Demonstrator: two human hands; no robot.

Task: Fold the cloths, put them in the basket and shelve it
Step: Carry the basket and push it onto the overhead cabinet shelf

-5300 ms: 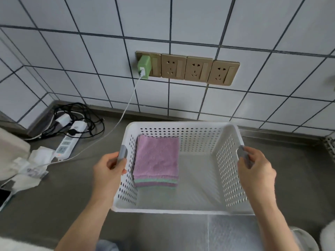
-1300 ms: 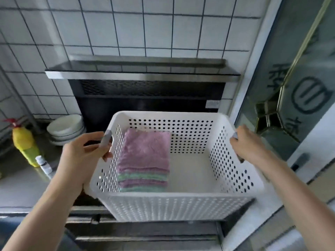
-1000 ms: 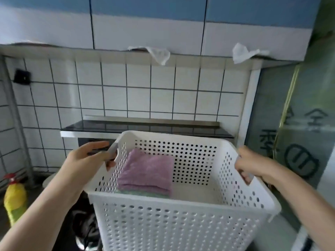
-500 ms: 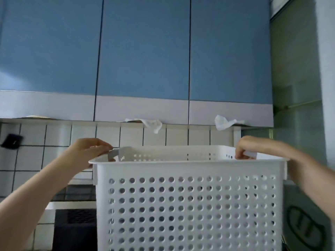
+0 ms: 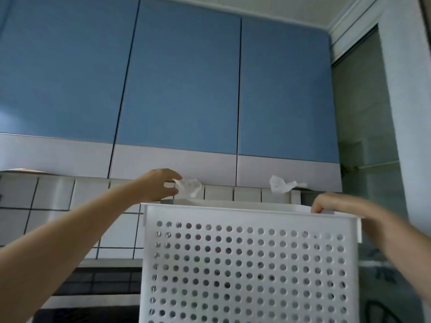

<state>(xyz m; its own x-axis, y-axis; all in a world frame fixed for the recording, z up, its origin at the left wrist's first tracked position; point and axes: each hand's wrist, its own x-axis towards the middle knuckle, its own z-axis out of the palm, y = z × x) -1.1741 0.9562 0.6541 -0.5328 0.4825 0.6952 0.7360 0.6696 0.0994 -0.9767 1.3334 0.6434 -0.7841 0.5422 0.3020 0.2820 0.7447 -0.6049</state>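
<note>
Fingers (image 5: 318,207) below blue cabinets (image 5: 177,85)

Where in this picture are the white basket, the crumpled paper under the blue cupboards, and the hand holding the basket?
white basket (image 5: 249,264), head view, on its perforated front wall.
crumpled paper (image 5: 190,185), head view, on its middle, by the left hand's fingertips.
right hand (image 5: 335,206), head view, on its knuckles at the basket's rim.

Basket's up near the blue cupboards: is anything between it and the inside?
Yes: the blue cupboard doors above the basket are closed. The left hand reaches toward the paper tab under one; the right hand grips the rim.
</note>
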